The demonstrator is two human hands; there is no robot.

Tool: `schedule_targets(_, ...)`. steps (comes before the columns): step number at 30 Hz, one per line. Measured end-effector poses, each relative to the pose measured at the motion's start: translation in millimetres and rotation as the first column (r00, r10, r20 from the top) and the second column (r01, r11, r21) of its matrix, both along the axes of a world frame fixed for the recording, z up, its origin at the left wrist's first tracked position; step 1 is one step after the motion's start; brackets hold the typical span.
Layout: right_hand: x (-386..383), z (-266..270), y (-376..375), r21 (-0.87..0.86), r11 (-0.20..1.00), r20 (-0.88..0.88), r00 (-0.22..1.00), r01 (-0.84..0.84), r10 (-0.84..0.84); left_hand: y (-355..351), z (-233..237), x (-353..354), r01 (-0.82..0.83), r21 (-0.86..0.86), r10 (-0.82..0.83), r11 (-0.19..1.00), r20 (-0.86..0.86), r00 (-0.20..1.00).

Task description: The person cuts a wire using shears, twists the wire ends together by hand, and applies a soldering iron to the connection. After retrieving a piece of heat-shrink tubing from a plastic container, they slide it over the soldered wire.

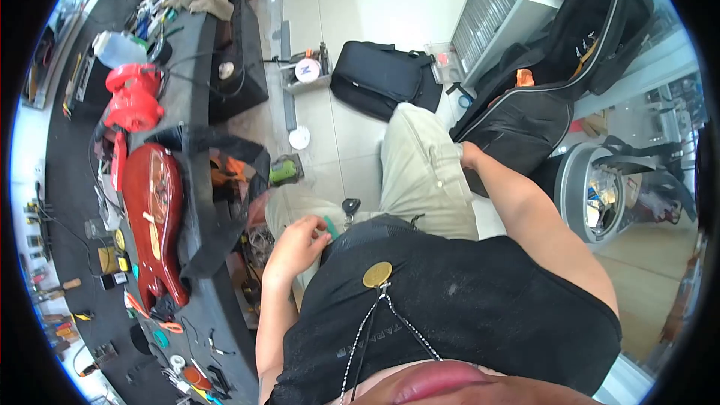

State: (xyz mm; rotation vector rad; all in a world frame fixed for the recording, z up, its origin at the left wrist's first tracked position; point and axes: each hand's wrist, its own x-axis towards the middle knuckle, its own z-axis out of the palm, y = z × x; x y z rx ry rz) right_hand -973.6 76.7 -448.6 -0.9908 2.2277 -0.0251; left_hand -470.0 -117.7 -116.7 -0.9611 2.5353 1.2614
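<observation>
Left hand: thumb and fingers narrowed on small green piece, at lap, well right of red guitar body. Piece looks thin; light pinch, edge left exposed, probably gives best control.
Right hand: by thigh, farther right of guitar body; fingers mostly hidden, cannot tell how wide.
Guitar body lies on bench, left of left hand, apart from it. Red blower sits beyond guitar body; orange-handled scissors lie near its close end.
</observation>
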Motion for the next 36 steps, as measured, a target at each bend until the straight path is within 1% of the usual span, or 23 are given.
schedule_targets(2, -18.1, -0.7, -1.5, -0.113, 0.965, 0.047, 0.972, 0.235, -0.231, -5.1, -4.2, -9.7, 0.007, 0.011, -0.008, 1.0, 0.051, 0.999)
schedule_targets(4, -14.3, 11.7, -10.3, -0.209, 0.845, 0.221, 0.865, 0.493, -0.45, -13.0, -4.7, -21.3, 0.103, -0.054, -0.09, 0.993, 0.209, 0.974)
schedule_targets(5, -11.8, 3.4, -16.1, -0.244, 0.778, 0.297, 0.808, 0.579, -0.509, -18.1, -6.6, -24.4, 0.121, -0.055, -0.105, 0.991, 0.231, 0.967)
schedule_targets(6, -10.8, -10.7, -17.2, -0.236, 0.769, 0.309, 0.797, 0.594, -0.52, -24.1, -9.4, -25.6, 0.173, -0.151, -0.138, 0.973, 0.217, 0.966)
schedule_targets(7, -11.5, -23.7, -20.1, -0.231, 0.662, 0.517, 0.667, 0.713, -0.537, -28.8, -13.3, -30.7, 0.222, -0.249, -0.174, 0.943, 0.2, 0.964)
schedule_targets(8, -14.0, -33.0, -28.1, -0.194, 0.542, 0.699, 0.503, 0.818, -0.509, -31.6, -17.6, -37.4, 0.24, -0.253, -0.19, 0.937, 0.209, 0.959)
schedule_targets(10, -25.9, -13.8, -42.7, -0.152, 0.546, 0.655, 0.497, 0.824, -0.569, -39.0, -27.7, -48.6, 0.136, -0.44, -0.03, 0.888, 0.241, 0.97)
schedule_targets(11, -38.5, -15.2, -49.1, -0.116, 0.582, 0.688, 0.488, 0.805, -0.537, -39.5, -26.8, -61.4, 0.08, -0.458, 0.053, 0.885, 0.271, 0.961)
schedule_targets(12, -51.4, -17.7, -54.9, -0.078, 0.623, 0.718, 0.478, 0.778, -0.506, -40.0, -27.7, -74.0, 0.072, -0.524, 0.082, 0.849, 0.265, 0.961)
schedule_targets(14, -82.7, -18.7, -79.6, -0.085, 0.647, 0.664, 0.528, 0.757, -0.53, -50.2, -52.4, -83.3, 0.06, -0.604, 0.103, 0.795, 0.232, 0.967)
schedule_targets(16, -125.0, -56.5, -102.5, -0.091, 0.715, 0.571, 0.625, 0.693, -0.533, -61.7, -75.0, -90.9, 0.039, -0.587, 0.151, 0.809, 0.272, 0.95)
schedule_targets(18, -165.4, -91.4, -119.8, -0.223, 0.775, 0.301, 0.798, 0.591, -0.522, -83.5, -88.5, -100.4, 0.036, -0.588, 0.175, 0.808, 0.297, 0.939)
schedule_targets(20, -207.9, -121.8, -139.8, -0.255, 0.672, 0.284, 0.718, 0.695, -0.635, -100.5, -88.0, -102.5, 0.071, -0.576, 0.166, 0.814, 0.348, 0.923)
schedule_targets(22, -246.0, -145.5, -158.9, -0.259, 0.563, 0.403, 0.618, 0.784, -0.675, -116.9, -91.7, -103.6, 0.071, -0.561, 0.16, 0.825, 0.351, 0.923)
schedule_targets(23, -255.7, -145.5, -170.1, -0.293, 0.504, 0.387, 0.583, 0.812, -0.714, -124.3, -90.9, -105.7, 0.079, -0.553, 0.166, 0.83, 0.379, 0.911)
schedule_targets(26, -286.3, -181.1, -188.6, -0.26, 0.586, 0.299, 0.642, 0.767, -0.707, -139.6, -97.4, -97.5, 0.093, -0.531, 0.174, 0.842, 0.431, 0.885)
schedule_targets(27, -283.3, -168.5, -197.0, -0.215, 0.711, 0.176, 0.743, 0.67, -0.646, -142.4, -101.8, -93.3, 0.079, -0.53, 0.193, 0.844, 0.438, 0.878)
schedule_targets(28, -273.7, -178.7, -204.1, -0.2, 0.714, 0.188, 0.741, 0.671, -0.644, -144.6, -102.9, -90.5, 0.065, -0.531, 0.213, 0.845, 0.445, 0.87)
schedule_targets(30, -261.8, -192.4, -224.0, -0.18, 0.833, 0.012, 0.848, 0.524, -0.531, -145.6, -102.5, -94.2, 0.077, -0.517, 0.223, 0.853, 0.494, 0.841)
schedule_targets(31, -261.0, -196.8, -236.1, -0.049, 0.85, 0.048, 0.851, 0.524, -0.522, -145.7, -103.6, -92.8, 0.079, -0.511, 0.222, 0.856, 0.501, 0.837)
schedule_targets(32, -252.9, -191.8, -249.9, -0.042, 0.85, 0.063, 0.851, 0.524, -0.522, -148.5, -103.1, -93.3, 0.085, -0.505, 0.218, 0.859, 0.511, 0.832)
schedule_targets(34, -230.7, -174.4, -274.7, 0.09, 0.75, 0.015, 0.752, 0.655, -0.658, -150.8, -102.7, -103.6, 0.096, -0.507, 0.222, 0.856, 0.53, 0.819)
schedule_targets(36, -219.9, -171.2, -286.5, 0.096, 0.72, 0.002, 0.723, 0.688, -0.691, -151.4, -101.9, -108.7, 0.095, -0.504, 0.225, 0.858, 0.536, 0.814)
